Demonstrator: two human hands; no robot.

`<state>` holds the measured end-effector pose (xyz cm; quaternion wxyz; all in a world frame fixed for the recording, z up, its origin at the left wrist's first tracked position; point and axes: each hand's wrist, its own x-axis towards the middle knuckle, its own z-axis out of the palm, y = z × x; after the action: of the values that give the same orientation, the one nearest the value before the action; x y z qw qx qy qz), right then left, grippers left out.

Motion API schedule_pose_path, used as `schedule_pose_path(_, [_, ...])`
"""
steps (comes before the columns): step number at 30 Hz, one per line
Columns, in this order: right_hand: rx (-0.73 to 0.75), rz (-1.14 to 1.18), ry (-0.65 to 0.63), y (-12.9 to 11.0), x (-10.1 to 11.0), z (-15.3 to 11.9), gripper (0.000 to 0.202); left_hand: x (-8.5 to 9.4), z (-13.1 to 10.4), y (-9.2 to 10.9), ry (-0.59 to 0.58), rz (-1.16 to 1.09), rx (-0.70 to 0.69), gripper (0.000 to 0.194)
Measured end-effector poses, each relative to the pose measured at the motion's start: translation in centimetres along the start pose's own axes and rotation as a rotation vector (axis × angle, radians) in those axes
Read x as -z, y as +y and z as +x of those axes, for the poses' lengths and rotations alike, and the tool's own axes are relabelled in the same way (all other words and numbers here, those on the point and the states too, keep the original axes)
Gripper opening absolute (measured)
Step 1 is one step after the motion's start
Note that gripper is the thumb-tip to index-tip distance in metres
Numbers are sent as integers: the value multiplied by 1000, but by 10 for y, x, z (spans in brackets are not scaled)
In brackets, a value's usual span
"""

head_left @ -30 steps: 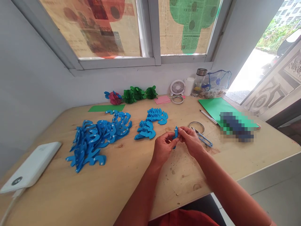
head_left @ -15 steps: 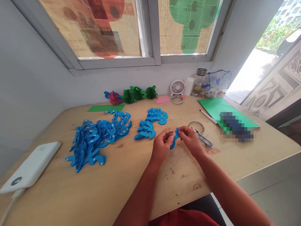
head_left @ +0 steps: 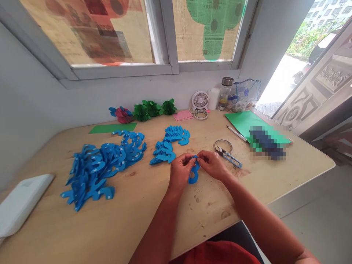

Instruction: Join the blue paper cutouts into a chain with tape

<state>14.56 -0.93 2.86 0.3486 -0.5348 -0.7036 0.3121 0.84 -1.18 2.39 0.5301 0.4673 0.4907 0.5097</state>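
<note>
Between my hands hangs a curved blue paper piece (head_left: 194, 176), pinched at its top edge. My left hand (head_left: 180, 169) grips it from the left, and my right hand (head_left: 212, 165) pinches it from the right, fingertips nearly touching. Just beyond my left hand lie two small fanned stacks of blue paper pieces, a nearer one (head_left: 164, 151) and a farther one (head_left: 177, 134). Farther left spreads a large heap of blue pieces (head_left: 103, 159) with small white squares on them. Blue-handled snips (head_left: 232, 160) and a tape roll (head_left: 223, 146) lie beyond my right hand.
A white power bank (head_left: 23, 203) lies at the table's left. Along the wall stand green paper shapes (head_left: 152, 109), a small fan (head_left: 200, 100) and a glass bottle (head_left: 225, 94). Green sheets (head_left: 239, 123), a pen (head_left: 237, 134) and a pixelated dark object (head_left: 268, 143) are at the right.
The view has shifted, so the table's things appear farther left. My fingertips have come closer together at the top of the blue piece, and more of its curved lower part shows.
</note>
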Motion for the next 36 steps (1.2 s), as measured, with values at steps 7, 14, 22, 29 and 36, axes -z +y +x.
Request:
schedule_pose_path(7, [-12, -57, 19, 3, -3, 1, 13, 0, -2, 2, 28, -5, 45, 16])
schedule_pose_path(14, [-148, -56, 221, 8, 41, 6, 20, -1, 2, -11, 100, -36, 64, 14])
schedule_pose_path(22, [-246, -529, 277, 32, 75, 4, 23, -3, 0, -10, 77, -41, 125, 17])
schedule_pose_path(29, [-207, -700, 198, 53, 66, 8, 24, -3, -1, -9, 73, -26, 128, 17])
schedule_pose_path(36, [-171, -629, 202, 61, 61, 9, 20, -3, -2, -6, 84, -4, 95, 14])
